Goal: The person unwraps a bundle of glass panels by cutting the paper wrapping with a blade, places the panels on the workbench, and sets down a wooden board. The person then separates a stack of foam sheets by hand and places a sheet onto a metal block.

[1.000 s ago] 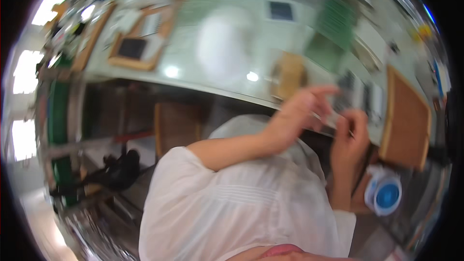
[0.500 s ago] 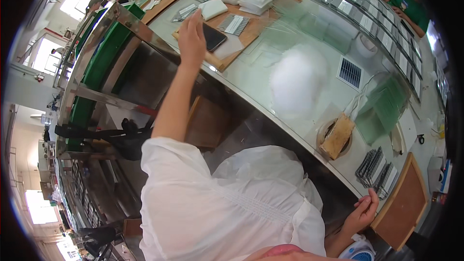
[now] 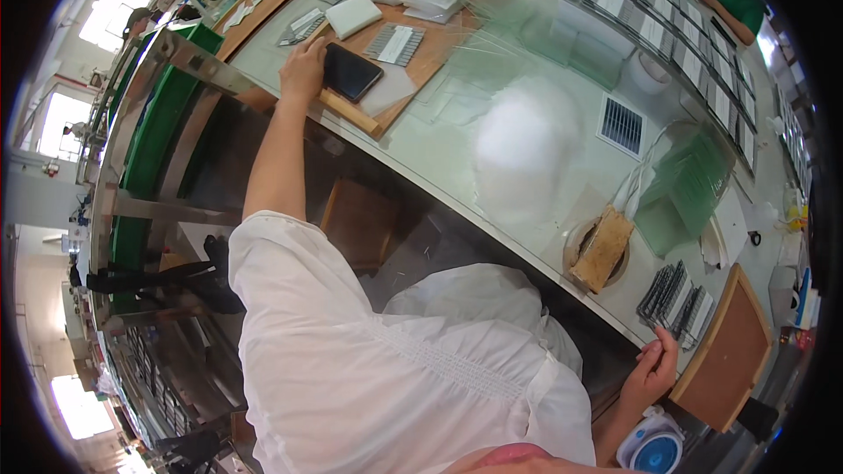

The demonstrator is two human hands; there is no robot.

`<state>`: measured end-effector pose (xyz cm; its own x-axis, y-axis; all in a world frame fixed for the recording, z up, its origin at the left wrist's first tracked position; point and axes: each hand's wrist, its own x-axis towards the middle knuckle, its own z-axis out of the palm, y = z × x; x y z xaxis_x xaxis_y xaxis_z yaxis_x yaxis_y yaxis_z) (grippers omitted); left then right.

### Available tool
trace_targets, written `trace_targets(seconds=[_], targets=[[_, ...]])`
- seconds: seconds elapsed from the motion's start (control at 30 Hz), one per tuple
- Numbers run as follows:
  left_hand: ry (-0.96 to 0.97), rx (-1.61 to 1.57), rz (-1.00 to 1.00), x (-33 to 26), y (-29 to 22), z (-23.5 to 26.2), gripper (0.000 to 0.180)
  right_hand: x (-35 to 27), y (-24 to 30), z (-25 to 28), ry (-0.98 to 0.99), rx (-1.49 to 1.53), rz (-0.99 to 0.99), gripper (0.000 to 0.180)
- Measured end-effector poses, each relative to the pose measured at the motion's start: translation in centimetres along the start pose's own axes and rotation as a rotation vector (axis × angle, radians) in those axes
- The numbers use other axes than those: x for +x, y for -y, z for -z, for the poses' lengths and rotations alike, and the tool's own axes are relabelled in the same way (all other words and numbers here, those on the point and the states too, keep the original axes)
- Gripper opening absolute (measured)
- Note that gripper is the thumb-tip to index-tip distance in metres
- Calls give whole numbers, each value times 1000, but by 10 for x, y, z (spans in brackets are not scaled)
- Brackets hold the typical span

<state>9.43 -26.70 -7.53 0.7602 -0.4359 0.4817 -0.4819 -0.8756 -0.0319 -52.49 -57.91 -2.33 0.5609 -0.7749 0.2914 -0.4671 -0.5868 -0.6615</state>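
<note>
At the far left of the glass-topped bench, the left hand (image 3: 303, 70) grips the edge of a dark flat panel (image 3: 352, 71) lying on a wooden board (image 3: 413, 79), beside a strip of grey cells (image 3: 395, 44). At the near right, the right hand (image 3: 652, 375) rests open, fingers loosely spread, just beside a stack of dark strips (image 3: 674, 298).
</note>
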Motion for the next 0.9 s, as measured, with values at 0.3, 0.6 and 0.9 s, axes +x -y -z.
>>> trace_targets(seconds=[0.3,0.6,0.9], targets=[[317,-66,386,45,-8,17,59,16,6,-2,25,-5,9,19],[324,-13,836,106,-35,-30,74,19,13,-5,35,-59,32,19],[550,-622,814,147,-4,-59,67,19,16,-6,23,-84,49,20]])
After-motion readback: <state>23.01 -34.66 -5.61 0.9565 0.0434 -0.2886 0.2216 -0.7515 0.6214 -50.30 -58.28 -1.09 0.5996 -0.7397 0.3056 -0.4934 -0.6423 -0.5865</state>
